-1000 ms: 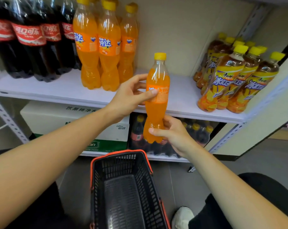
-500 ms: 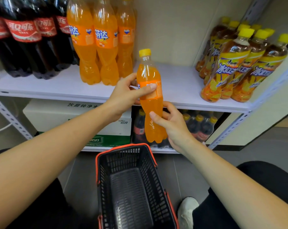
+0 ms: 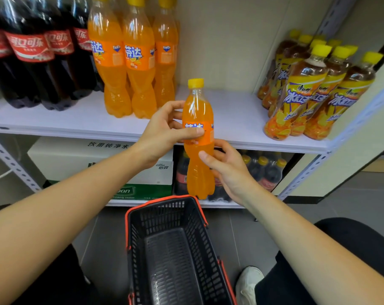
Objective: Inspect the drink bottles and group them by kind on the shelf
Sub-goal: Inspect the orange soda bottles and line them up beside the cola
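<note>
The person is holding one orange soda bottle [image 3: 197, 111] upright in front of the white shelf [image 3: 235, 111], just above the far end of the black basket [image 3: 142, 238] with the red rim that is sitting on the floor. The bottle is showing a yellow cap, clear plastic at the neck, bright orange drink filling it almost to the shoulder, and an orange label with blue-and-white lettering facing the camera. Its lower body is narrowing at a waist and widening again toward the base.

The left hand [image 3: 162, 133] is gripping the bottle at the label band, with the thumb lying across the front of the label and the fingers curling round the far side. The right hand [image 3: 230, 172] is gripping the lower half from the right, thumb pressing on the front and fingers wrapping behind.

On the shelf, matching orange soda bottles [image 3: 125, 62] are standing in a cluster to the upper left of the held one, with dark cola bottles [image 3: 37, 58] with red labels just beside them on the left. Iced tea bottles [image 3: 314, 91], amber with yellow caps, are standing well apart at the right end. Below, a white and green carton [image 3: 76, 159] is sitting beside more dark bottles [image 3: 268, 170].
</note>
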`<state>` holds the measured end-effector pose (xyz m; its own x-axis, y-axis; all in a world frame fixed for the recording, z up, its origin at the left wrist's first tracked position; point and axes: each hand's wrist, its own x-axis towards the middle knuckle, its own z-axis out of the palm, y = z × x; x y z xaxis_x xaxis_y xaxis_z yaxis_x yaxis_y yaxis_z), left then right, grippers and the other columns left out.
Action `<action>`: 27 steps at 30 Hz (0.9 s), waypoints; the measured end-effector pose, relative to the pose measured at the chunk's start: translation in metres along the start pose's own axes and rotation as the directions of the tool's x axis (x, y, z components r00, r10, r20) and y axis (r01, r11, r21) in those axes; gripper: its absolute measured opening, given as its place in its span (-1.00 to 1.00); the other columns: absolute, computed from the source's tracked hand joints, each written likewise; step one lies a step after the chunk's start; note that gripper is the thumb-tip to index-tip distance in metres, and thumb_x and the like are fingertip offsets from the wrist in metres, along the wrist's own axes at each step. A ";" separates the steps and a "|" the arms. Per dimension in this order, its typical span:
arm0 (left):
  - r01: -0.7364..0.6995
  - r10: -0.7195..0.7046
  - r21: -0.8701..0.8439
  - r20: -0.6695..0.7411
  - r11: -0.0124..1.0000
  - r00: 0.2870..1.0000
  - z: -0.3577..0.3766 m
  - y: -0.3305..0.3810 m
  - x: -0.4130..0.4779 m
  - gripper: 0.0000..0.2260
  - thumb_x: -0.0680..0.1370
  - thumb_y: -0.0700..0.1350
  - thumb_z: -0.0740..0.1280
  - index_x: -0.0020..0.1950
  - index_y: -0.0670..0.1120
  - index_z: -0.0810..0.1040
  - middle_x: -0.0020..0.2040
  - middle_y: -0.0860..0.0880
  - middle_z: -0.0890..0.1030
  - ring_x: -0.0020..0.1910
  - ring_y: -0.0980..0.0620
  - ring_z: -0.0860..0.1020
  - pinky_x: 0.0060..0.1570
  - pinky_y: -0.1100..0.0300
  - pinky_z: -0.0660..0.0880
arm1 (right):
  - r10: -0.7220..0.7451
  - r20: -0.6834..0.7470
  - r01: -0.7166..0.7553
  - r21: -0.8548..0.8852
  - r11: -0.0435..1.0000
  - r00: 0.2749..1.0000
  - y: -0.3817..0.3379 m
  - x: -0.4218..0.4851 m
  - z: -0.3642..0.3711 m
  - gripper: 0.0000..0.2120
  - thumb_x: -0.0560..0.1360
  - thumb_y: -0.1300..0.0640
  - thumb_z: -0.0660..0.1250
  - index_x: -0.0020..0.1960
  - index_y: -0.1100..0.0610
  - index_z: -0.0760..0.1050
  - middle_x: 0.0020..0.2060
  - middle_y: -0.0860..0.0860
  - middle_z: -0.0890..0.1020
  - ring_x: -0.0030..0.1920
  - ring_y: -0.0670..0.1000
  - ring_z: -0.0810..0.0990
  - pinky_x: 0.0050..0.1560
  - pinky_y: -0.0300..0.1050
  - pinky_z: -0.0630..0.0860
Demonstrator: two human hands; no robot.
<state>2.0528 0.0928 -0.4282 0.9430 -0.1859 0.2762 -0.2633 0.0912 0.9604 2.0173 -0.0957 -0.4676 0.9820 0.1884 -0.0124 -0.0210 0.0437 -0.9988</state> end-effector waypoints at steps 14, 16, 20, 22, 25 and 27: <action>0.059 -0.048 -0.096 0.116 0.994 0.992 0.000 0.002 0.002 -0.67 0.51 -0.05 0.37 0.28 0.06 0.53 0.08 0.02 0.71 0.05 0.01 0.68 -0.08 0.18 0.61 | 0.044 0.026 -0.046 0.108 0.993 0.999 -0.007 -0.005 -0.007 -0.49 0.48 -0.09 0.40 0.36 0.10 0.50 0.15 0.05 0.72 0.13 0.04 0.71 0.00 -0.11 0.65; 0.056 -0.047 -0.096 0.095 0.994 0.994 0.000 0.002 0.002 -0.65 0.49 -0.08 0.41 0.27 0.02 0.53 0.03 0.03 0.73 0.00 0.05 0.69 -0.13 0.20 0.61 | 0.051 0.024 -0.053 0.104 0.993 0.998 -0.007 -0.005 -0.006 -0.49 0.49 -0.12 0.38 0.36 0.10 0.51 0.18 0.08 0.70 0.15 0.06 0.69 0.04 -0.07 0.65; 0.033 -0.033 -0.109 0.005 0.993 0.999 0.003 0.003 0.000 -0.55 0.43 -0.03 0.52 0.28 -0.02 0.51 0.00 -0.03 0.71 -0.07 0.05 0.70 -0.19 0.16 0.64 | 0.067 0.051 -0.071 0.083 0.994 0.996 -0.008 -0.003 -0.004 -0.45 0.44 -0.28 0.40 0.31 0.01 0.58 0.21 0.05 0.69 0.23 0.07 0.66 0.16 0.05 0.64; 0.030 -0.030 -0.072 -0.001 0.997 1.000 0.005 0.001 -0.001 -0.51 0.39 -0.02 0.55 0.28 0.01 0.50 0.03 -0.09 0.67 -0.09 0.02 0.68 -0.18 0.12 0.66 | 0.052 0.056 -0.056 0.067 0.996 0.997 -0.007 -0.003 -0.001 -0.42 0.39 -0.26 0.45 0.31 0.03 0.58 0.19 0.04 0.70 0.20 0.05 0.68 0.13 0.02 0.65; 0.043 -0.043 0.003 0.049 0.999 0.998 0.006 -0.001 -0.001 -0.57 0.44 0.01 0.53 0.27 0.00 0.56 0.08 -0.15 0.64 -0.02 -0.01 0.68 -0.13 0.08 0.66 | 0.046 -0.008 -0.046 0.057 0.997 0.999 -0.006 -0.001 0.000 -0.36 0.32 -0.16 0.55 0.31 0.08 0.53 0.14 0.06 0.72 0.15 0.08 0.70 0.12 0.08 0.63; 0.068 -0.067 -0.008 0.092 0.998 0.994 0.002 0.001 0.000 -0.63 0.49 0.02 0.42 0.27 -0.04 0.58 0.12 -0.12 0.67 0.04 0.02 0.67 -0.08 0.15 0.62 | 0.066 0.000 -0.066 0.072 0.995 0.998 -0.007 -0.002 -0.001 -0.34 0.33 -0.18 0.55 0.32 0.10 0.51 0.13 0.06 0.72 0.14 0.09 0.71 0.08 0.07 0.63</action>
<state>2.0523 0.0904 -0.4272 0.9357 -0.2807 0.2137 -0.1972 0.0861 0.9766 2.0158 -0.0972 -0.4611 0.9784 0.1910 -0.0785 -0.0993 0.1017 -0.9899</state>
